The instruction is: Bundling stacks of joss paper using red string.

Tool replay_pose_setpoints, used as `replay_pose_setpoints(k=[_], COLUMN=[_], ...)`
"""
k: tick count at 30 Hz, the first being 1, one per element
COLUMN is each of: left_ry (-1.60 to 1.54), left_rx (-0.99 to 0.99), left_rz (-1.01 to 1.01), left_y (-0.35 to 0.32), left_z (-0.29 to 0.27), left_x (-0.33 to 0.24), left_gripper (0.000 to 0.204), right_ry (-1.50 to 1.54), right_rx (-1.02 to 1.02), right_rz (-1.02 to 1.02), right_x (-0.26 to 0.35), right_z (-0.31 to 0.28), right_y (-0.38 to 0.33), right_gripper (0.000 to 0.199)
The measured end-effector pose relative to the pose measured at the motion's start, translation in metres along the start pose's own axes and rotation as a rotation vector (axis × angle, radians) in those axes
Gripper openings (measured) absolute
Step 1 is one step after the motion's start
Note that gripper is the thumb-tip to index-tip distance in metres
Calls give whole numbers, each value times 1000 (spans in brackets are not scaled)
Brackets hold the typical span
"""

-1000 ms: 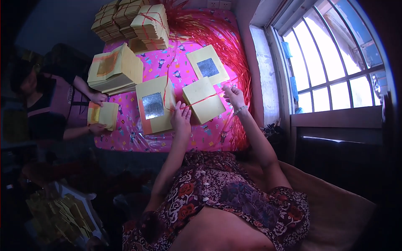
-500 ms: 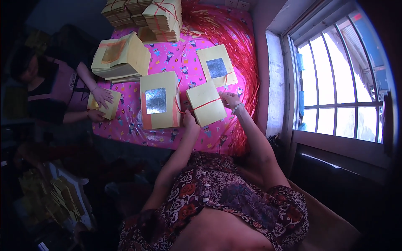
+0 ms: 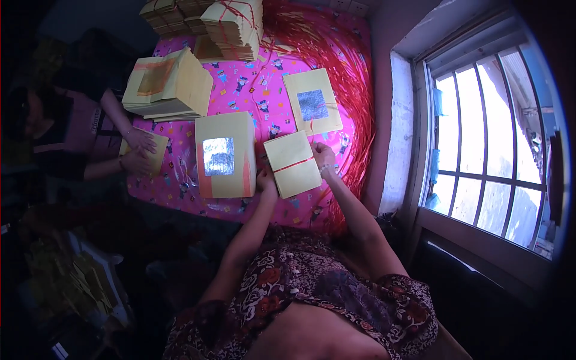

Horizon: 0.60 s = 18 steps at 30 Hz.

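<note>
Bright daylight poured through the barred window (image 3: 486,144) on the right, and the room's far left sat in deep shadow. Across the middle spread the shiny pink cartoon-printed tablecloth (image 3: 234,90). Along its right edge ran a long, glossy heap of red plastic ribbon (image 3: 359,102)! On the left rose the tall pile of folded pale-yellow paper (image 3: 197,84), with a co-worker's hands (image 3: 141,143) flat on yellow paper just below it. Next, the thick pale-yellow paper block with a silver foil square (image 3: 240,144), and right beside it, the star: the smaller rectangular pale-yellow paper bundle (image 3: 294,180), between the person's two hands. The left hand (image 3: 265,180) was at its left edge, fingertips partly hidden; the right hand (image 3: 324,156) was curled at its upper right edge. What either one pinched, I couldn't tell. Over the top lay one thin red ribbon strand (image 3: 298,163), straight across! This looked like the wrapping step; the next move seemed to call for drawing that strand snug underneath without skewing the sheets.
</note>
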State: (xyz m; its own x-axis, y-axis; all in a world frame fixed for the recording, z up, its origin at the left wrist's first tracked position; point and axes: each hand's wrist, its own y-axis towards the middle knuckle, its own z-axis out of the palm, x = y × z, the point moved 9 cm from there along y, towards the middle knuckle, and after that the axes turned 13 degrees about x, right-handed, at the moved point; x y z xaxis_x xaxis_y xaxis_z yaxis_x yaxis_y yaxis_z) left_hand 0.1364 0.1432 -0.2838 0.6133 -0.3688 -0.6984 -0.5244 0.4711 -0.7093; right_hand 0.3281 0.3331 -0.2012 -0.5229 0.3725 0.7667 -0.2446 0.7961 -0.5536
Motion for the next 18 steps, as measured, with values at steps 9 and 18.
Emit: replay_pose_setpoints(k=[9,18], left_ry=[-62,-456], left_rx=[51,398], left_rz=[-96,-538], left_y=[3,-37], left_z=[30,92], left_x=[-2,-24], left_gripper=[37,34], right_ry=[290,789], right_rx=[161,259], right_rz=[-65,-80], right_x=[-20,-15], right_z=[3,-4], right_y=[13,5], right_gripper=[11,7])
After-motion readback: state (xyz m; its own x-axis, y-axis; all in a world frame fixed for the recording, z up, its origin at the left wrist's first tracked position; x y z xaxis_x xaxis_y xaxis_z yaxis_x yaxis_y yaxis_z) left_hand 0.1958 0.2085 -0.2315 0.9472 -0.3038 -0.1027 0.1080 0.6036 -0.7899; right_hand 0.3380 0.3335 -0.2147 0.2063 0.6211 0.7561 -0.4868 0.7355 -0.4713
